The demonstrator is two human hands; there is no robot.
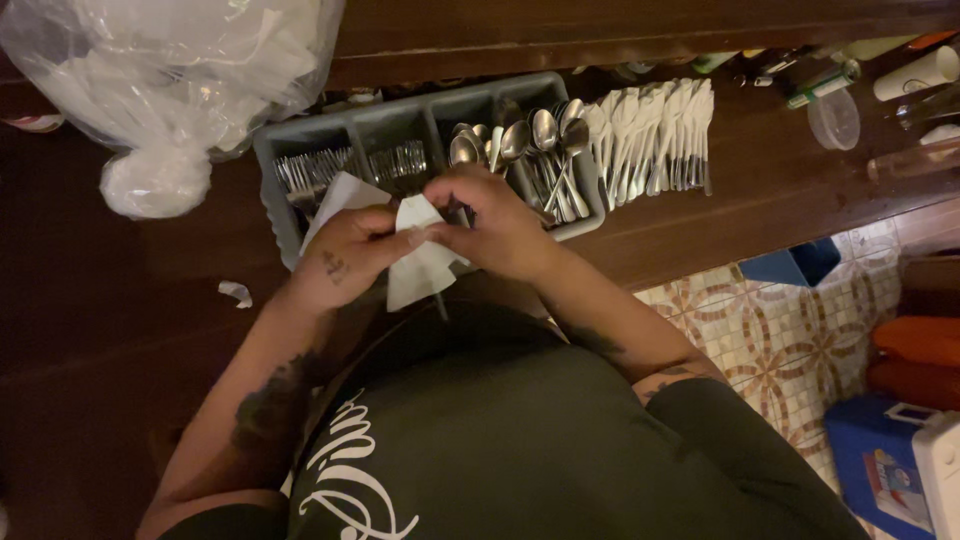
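While our hands meet just above the near edge of the wooden counter point(700, 230), we are partway through wrapping a white paper napkin point(418, 262) around a piece of cutlery. Our left hand point(345, 255) is curled, thumb and fingers pinching the napkin's left side, and our right hand point(495, 225) is closed over its top corner, fingertips pressing a fold. A thin dark handle point(440, 303) pokes out below the napkin, probably a knife or fork, though the dim view does not let us say which. We judge the roll is only begun: the paper hangs loose and flared at the bottom, not yet wound tight. Just behind our hands sits the grey cutlery tray point(420, 112), with forks point(345, 168) in its left compartments and spoons point(525, 150) in the right one, so plenty of pieces are left. Beside the tray's right end, a row of what look like already wrapped white bundles point(655, 135) lies on the counter. At the far left corner rests a clear plastic bag point(170, 70) of white material, and a torn paper scrap point(236, 292) lies near the left edge.
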